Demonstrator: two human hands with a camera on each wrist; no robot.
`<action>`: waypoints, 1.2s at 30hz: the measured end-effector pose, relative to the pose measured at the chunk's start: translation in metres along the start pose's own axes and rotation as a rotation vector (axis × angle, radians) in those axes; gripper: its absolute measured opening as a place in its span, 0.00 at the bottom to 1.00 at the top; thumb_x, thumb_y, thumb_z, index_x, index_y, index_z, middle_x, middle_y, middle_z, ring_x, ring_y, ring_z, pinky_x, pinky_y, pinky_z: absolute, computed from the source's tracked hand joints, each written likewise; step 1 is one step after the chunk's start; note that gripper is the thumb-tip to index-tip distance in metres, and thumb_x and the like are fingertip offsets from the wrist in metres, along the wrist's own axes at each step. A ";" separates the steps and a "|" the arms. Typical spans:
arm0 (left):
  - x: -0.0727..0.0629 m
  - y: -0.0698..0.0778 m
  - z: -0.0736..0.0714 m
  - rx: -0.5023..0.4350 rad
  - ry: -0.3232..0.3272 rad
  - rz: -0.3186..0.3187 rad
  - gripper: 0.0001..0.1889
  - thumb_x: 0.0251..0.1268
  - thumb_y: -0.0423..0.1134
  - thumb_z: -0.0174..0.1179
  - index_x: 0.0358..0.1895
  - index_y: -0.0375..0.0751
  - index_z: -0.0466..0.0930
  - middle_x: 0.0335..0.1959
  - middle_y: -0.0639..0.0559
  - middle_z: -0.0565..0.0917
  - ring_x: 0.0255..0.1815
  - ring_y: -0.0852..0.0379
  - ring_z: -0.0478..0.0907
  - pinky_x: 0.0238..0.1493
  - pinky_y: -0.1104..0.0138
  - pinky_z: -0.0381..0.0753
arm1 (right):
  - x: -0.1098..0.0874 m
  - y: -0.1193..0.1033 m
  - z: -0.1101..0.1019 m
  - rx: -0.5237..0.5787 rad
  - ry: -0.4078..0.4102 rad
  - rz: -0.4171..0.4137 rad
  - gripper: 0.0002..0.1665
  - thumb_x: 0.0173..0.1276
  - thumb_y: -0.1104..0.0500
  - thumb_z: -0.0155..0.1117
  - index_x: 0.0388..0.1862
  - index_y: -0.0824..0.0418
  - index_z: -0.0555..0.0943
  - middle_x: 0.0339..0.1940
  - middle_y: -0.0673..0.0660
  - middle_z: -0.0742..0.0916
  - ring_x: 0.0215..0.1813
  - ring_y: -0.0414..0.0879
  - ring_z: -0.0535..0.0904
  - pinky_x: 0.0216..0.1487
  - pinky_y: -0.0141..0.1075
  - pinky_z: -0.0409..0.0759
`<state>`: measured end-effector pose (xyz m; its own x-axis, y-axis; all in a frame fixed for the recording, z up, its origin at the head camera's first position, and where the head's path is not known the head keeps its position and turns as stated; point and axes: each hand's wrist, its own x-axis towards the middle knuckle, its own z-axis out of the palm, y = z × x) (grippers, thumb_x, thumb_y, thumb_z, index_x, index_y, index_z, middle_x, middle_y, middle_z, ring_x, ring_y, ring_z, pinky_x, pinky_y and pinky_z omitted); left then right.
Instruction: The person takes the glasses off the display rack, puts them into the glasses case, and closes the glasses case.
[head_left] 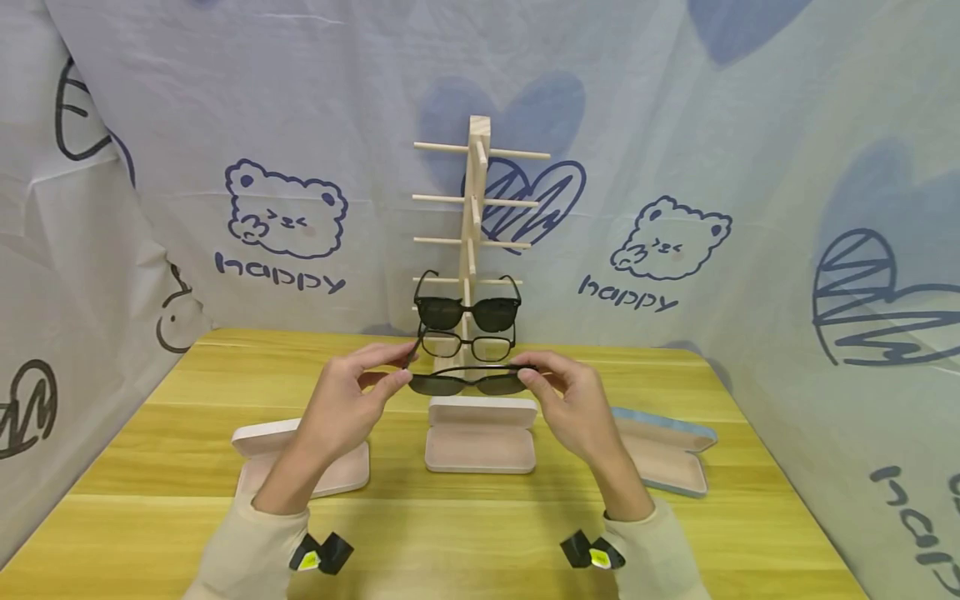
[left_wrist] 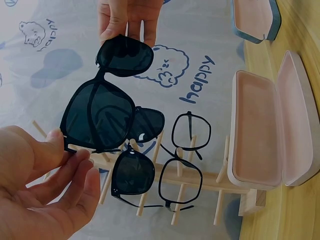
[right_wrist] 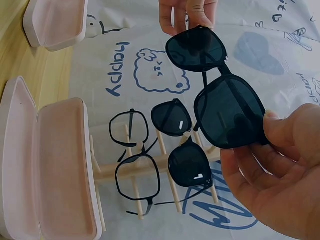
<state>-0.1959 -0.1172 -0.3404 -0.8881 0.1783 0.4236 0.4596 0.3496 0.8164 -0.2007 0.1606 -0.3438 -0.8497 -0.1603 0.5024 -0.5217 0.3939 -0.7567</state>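
Note:
A pair of dark sunglasses is held up in front of the wooden rack, lenses toward me. My left hand pinches it at the left end of the frame between thumb and fingers. At the other end, my right hand grips the hinge corner the same way. In the right wrist view both dark lenses show, with a temple arm seen through them. Behind, on the rack's lower pegs, hang another pair of sunglasses and, below it, black-framed clear glasses.
Three glasses cases lie open on the wooden table: a white one partly behind my left forearm, a pinkish-white one in the middle, a blue one at right. A printed cloth hangs behind. Upper rack pegs hold nothing.

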 end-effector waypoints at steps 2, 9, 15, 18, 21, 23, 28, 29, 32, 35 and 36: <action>0.000 0.000 0.000 -0.003 0.001 -0.001 0.19 0.72 0.27 0.61 0.64 0.34 0.81 0.60 0.40 0.86 0.59 0.44 0.83 0.61 0.57 0.86 | 0.000 0.000 0.000 0.001 -0.003 0.002 0.11 0.73 0.67 0.65 0.51 0.67 0.87 0.54 0.64 0.90 0.59 0.57 0.86 0.64 0.47 0.85; -0.002 0.000 0.000 -0.025 -0.008 -0.005 0.19 0.72 0.26 0.61 0.64 0.33 0.81 0.60 0.38 0.85 0.60 0.44 0.83 0.61 0.60 0.86 | 0.001 0.000 0.000 0.003 -0.012 0.009 0.11 0.73 0.68 0.65 0.51 0.66 0.87 0.53 0.63 0.90 0.59 0.56 0.85 0.65 0.48 0.84; -0.002 -0.001 0.000 -0.034 -0.008 0.003 0.19 0.72 0.25 0.60 0.64 0.33 0.81 0.59 0.39 0.86 0.59 0.46 0.83 0.60 0.65 0.86 | 0.001 0.000 0.000 0.012 -0.012 0.013 0.11 0.73 0.68 0.65 0.51 0.66 0.87 0.53 0.63 0.90 0.58 0.57 0.86 0.65 0.50 0.84; -0.002 -0.001 0.001 -0.048 -0.015 0.002 0.19 0.72 0.24 0.60 0.63 0.33 0.82 0.59 0.39 0.85 0.59 0.44 0.83 0.59 0.70 0.85 | 0.000 0.000 0.000 0.011 -0.012 0.017 0.11 0.73 0.68 0.65 0.51 0.66 0.87 0.53 0.63 0.90 0.59 0.57 0.86 0.65 0.51 0.84; -0.002 -0.002 0.001 -0.058 -0.025 0.003 0.18 0.72 0.23 0.59 0.63 0.32 0.82 0.59 0.38 0.85 0.59 0.43 0.83 0.58 0.75 0.84 | 0.001 0.000 0.000 0.005 -0.009 0.016 0.11 0.73 0.67 0.65 0.51 0.66 0.87 0.53 0.63 0.90 0.59 0.57 0.86 0.66 0.52 0.83; -0.002 -0.002 0.002 -0.060 -0.030 0.004 0.18 0.72 0.23 0.59 0.62 0.32 0.82 0.59 0.38 0.85 0.60 0.43 0.83 0.57 0.76 0.84 | 0.001 0.000 0.000 0.001 -0.009 0.013 0.11 0.73 0.67 0.65 0.51 0.66 0.87 0.53 0.63 0.90 0.59 0.57 0.86 0.66 0.52 0.83; -0.001 -0.002 0.003 -0.067 -0.041 0.018 0.17 0.72 0.23 0.58 0.61 0.31 0.83 0.60 0.37 0.85 0.60 0.43 0.84 0.56 0.79 0.83 | 0.001 0.000 0.001 -0.015 -0.008 0.001 0.11 0.73 0.66 0.65 0.51 0.66 0.87 0.53 0.64 0.90 0.59 0.58 0.86 0.65 0.52 0.84; -0.001 -0.002 0.003 -0.069 -0.044 0.024 0.17 0.72 0.23 0.58 0.61 0.31 0.83 0.60 0.36 0.85 0.59 0.42 0.84 0.56 0.79 0.83 | 0.001 0.000 0.001 -0.017 -0.007 0.001 0.11 0.73 0.66 0.65 0.51 0.66 0.87 0.53 0.63 0.90 0.59 0.58 0.86 0.65 0.52 0.84; -0.002 -0.003 0.004 -0.054 -0.054 0.042 0.16 0.72 0.23 0.58 0.60 0.31 0.84 0.58 0.37 0.86 0.58 0.43 0.84 0.54 0.79 0.83 | 0.001 0.001 0.001 -0.019 -0.006 0.006 0.11 0.73 0.67 0.64 0.51 0.66 0.87 0.53 0.63 0.90 0.60 0.57 0.86 0.64 0.52 0.84; -0.002 -0.004 0.005 -0.030 -0.060 0.053 0.16 0.73 0.23 0.57 0.59 0.33 0.84 0.57 0.38 0.87 0.55 0.46 0.84 0.53 0.79 0.83 | 0.001 0.001 0.001 -0.019 -0.008 0.018 0.11 0.74 0.67 0.64 0.51 0.66 0.87 0.54 0.63 0.90 0.60 0.57 0.85 0.63 0.51 0.85; -0.002 -0.004 0.005 -0.021 -0.061 0.055 0.16 0.73 0.23 0.57 0.59 0.33 0.85 0.57 0.39 0.87 0.54 0.48 0.84 0.52 0.79 0.83 | 0.001 0.001 0.001 -0.024 -0.008 0.020 0.11 0.74 0.67 0.64 0.51 0.66 0.87 0.54 0.63 0.90 0.60 0.56 0.85 0.63 0.51 0.85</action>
<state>-0.1955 -0.1142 -0.3465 -0.8596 0.2531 0.4439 0.5073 0.3183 0.8008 -0.2023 0.1594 -0.3441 -0.8604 -0.1598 0.4839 -0.5030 0.4188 -0.7560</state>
